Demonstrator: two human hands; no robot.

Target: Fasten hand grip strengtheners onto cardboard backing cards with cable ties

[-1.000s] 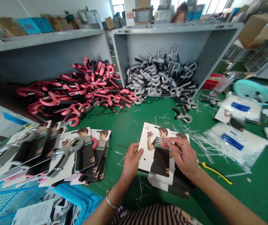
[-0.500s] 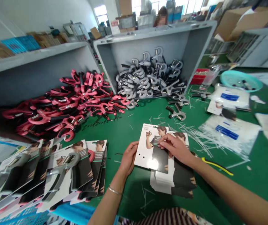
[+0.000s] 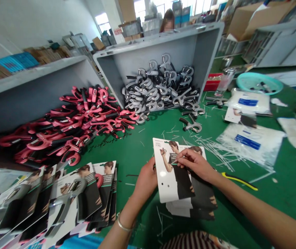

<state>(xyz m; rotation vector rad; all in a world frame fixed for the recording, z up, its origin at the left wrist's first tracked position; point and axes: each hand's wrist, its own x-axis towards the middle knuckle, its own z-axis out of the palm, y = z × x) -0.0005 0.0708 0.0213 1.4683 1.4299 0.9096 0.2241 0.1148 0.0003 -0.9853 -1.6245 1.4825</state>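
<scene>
On the green bench [image 3: 137, 152], a card stack [image 3: 179, 209] is sitting under a printed card [image 3: 166, 178] whose long axis is running near to far, left hand [image 3: 146, 177] gripping its left edge, right hand [image 3: 196, 165] pinching a thin white strip [image 3: 173, 161] that's poking out leftward over the card's face.

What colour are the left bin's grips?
The grips are pinkish-red and black, best seen in head view.

Factory workshop; crates [image 3: 181, 50] of hand grips [image 3: 150, 92]; green workbench [image 3: 127, 150]; cartons [image 3: 271, 18].
</scene>
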